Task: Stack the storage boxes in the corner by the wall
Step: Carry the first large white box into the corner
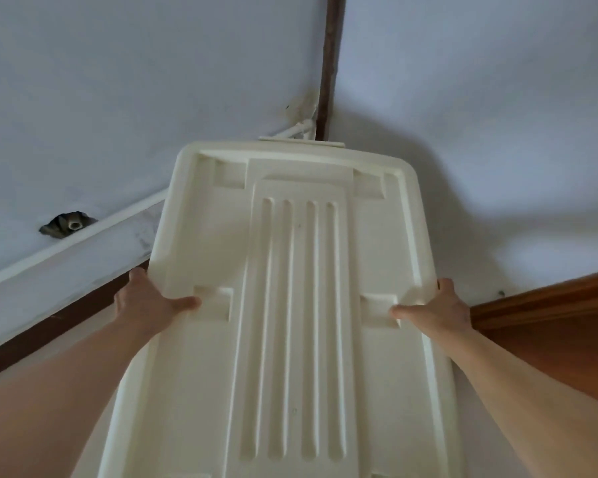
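I had my left hand and right hand clamped on the box sides (lid up), its far end near the corner, needing a level push in.

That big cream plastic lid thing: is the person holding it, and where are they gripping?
Yes. Both hands hold the cream storage box by its long side edges: left hand on the left edge, right hand on the right, thumbs on top.
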Demonstrator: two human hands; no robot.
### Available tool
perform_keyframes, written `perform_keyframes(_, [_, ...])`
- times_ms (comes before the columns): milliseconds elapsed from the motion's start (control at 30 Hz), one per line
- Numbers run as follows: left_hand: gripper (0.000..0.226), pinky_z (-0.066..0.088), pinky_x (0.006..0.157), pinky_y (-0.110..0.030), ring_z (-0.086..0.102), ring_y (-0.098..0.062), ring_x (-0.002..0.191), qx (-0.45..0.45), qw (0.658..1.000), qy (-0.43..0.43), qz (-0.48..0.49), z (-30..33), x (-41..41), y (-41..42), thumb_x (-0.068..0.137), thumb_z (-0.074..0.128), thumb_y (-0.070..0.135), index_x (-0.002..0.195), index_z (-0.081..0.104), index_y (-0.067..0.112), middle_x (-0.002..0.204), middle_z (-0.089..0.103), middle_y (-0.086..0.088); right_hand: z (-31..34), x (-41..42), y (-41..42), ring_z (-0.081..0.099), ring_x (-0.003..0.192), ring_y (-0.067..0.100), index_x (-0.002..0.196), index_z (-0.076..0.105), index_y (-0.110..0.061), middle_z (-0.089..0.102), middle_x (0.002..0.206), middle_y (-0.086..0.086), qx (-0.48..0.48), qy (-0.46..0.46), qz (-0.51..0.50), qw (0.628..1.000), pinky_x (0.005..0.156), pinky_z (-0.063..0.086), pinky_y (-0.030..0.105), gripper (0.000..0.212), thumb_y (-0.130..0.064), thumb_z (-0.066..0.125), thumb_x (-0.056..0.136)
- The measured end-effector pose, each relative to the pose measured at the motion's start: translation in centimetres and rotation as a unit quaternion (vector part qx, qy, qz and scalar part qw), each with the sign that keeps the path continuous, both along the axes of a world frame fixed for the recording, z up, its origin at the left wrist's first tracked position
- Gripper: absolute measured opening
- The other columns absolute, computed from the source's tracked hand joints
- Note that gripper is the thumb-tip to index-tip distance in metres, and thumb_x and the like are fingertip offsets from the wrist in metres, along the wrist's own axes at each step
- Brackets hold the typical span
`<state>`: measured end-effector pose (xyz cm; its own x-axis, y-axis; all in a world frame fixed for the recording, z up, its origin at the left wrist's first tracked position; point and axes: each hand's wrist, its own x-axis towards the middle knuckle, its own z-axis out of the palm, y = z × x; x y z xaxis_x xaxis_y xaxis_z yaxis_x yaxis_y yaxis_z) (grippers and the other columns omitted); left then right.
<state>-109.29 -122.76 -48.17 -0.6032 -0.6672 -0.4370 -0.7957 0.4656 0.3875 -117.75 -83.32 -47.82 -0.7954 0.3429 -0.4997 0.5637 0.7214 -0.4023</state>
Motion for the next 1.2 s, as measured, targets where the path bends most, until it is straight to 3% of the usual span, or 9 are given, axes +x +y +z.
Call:
perform_keyframes(67, [0.095,0.042,0.077,-0.04,0.054,-0.039,0.108,-0.01,0.999,-0.001,-0.033,-0.7,-1.4,-1.3,0.05,0.09,0.041,0.12,0.041,0.001,0.11,0.059,-0.019,-0.6,0.8,-1.0,0.046,0.076,0.019,0.099,0.034,-0.023,0.045,0.072,-0.009,0.003,0.004,-0.032,0.999,0.065,0.038,0.028,0.071,-0.032,0.085,0.05])
perform_keyframes(200, [0.096,0.038,0.072,-0.035,0.058,-0.038,0.104,-0.021,0.996,-0.005,-0.09,-2.2,-3.7,-3.3,0.048,0.09,0.043,0.12,0.042,0.001,0.109,0.06,-0.017,-2.2,2.9,-2.8,0.052,0.072,0.019,0.109,0.04,-0.018,0.052,0.078,-0.005,-0.001,-0.007,-0.088,0.996,0.056,0.04,0.027,0.076,-0.03,0.084,0.049])
perform_keyframes(333, [0.097,0.043,0.078,-0.038,0.058,-0.038,0.108,-0.031,0.989,-0.01,-0.145,-3.5,-5.9,-4.9,0.049,0.089,0.044,0.12,0.041,0.001,0.112,0.06,-0.017,-4.2,4.6,-4.3,0.057,0.096,0.029,0.13,0.035,-0.016,0.058,0.1,0.003,-0.022,-0.013,-0.125,0.992,0.07,0.043,0.031,0.096,-0.03,0.086,0.051])
perform_keyframes(467, [0.101,0.044,0.091,-0.044,0.054,-0.039,0.115,-0.044,0.982,-0.026,-0.184,-4.6,-8.3,-5.9,0.051,0.088,0.046,0.126,0.04,0.0,0.121,0.058,-0.018,-6.0,5.8,-5.9,0.049,0.081,0.023,0.126,0.035,-0.013,0.051,0.092,-0.001,-0.027,-0.024,-0.16,0.986,0.063,0.04,0.029,0.092,-0.033,0.086,0.053])
perform_keyframes(567, [0.099,0.045,0.096,-0.048,0.053,-0.038,0.116,-0.043,0.976,-0.029,-0.21,-5.9,-9.9,-6.4,0.052,0.088,0.045,0.127,0.041,0.001,0.122,0.058,-0.017,-7.5,6.4,-6.9,0.051,0.08,0.024,0.124,0.034,-0.013,0.052,0.095,0.002,-0.023,-0.042,-0.183,0.982,0.065,0.043,0.03,0.09,-0.036,0.085,0.054])
perform_keyframes(767, [0.093,0.046,0.093,-0.045,0.055,-0.038,0.113,-0.037,0.968,-0.031,-0.247,-8.3,-11.9,-7.3,0.054,0.089,0.04,0.124,0.042,0.001,0.119,0.059,-0.018,-10.4,7.8,-8.6,0.048,0.072,0.021,0.115,0.033,-0.015,0.05,0.091,0.0,-0.025,-0.044,-0.212,0.976,0.053,0.036,0.026,0.085,-0.038,0.086,0.054])
perform_keyframes(933, [0.092,0.048,0.093,-0.047,0.057,-0.036,0.11,-0.02,0.963,-0.021,-0.267,-9.9,-13.6,-7.7,0.053,0.09,0.038,0.126,0.043,0.004,0.117,0.06,-0.016,-12.0,7.8,-9.8,0.048,0.07,0.019,0.123,0.032,-0.015,0.05,0.094,0.001,-0.018,-0.043,-0.229,0.972,0.046,0.032,0.02,0.091,-0.04,0.086,0.054])
perform_keyframes(1067, [0.091,0.047,0.092,-0.046,0.055,-0.038,0.112,-0.037,0.962,-0.025,-0.268,-10.8,-14.9,-7.7,0.055,0.088,0.04,0.124,0.042,0.003,0.117,0.059,-0.018,-12.7,7.3,-10.0,0.047,0.063,0.014,0.124,0.031,-0.015,0.051,0.095,0.002,-0.016,-0.047,-0.234,0.971,0.046,0.033,0.02,0.09,-0.04,0.084,0.055])
perform_keyframes(1200, [0.089,0.046,0.085,-0.043,0.056,-0.037,0.109,-0.038,0.961,-0.023,-0.274,-11.6,-16.0,-7.5,0.054,0.088,0.04,0.122,0.044,0.003,0.114,0.06,-0.017,-12.9,6.6,-10.1,0.052,0.073,0.022,0.125,0.029,-0.015,0.052,0.098,0.005,-0.013,-0.058,-0.233,0.971,0.05,0.04,0.025,0.091,-0.038,0.083,0.056])
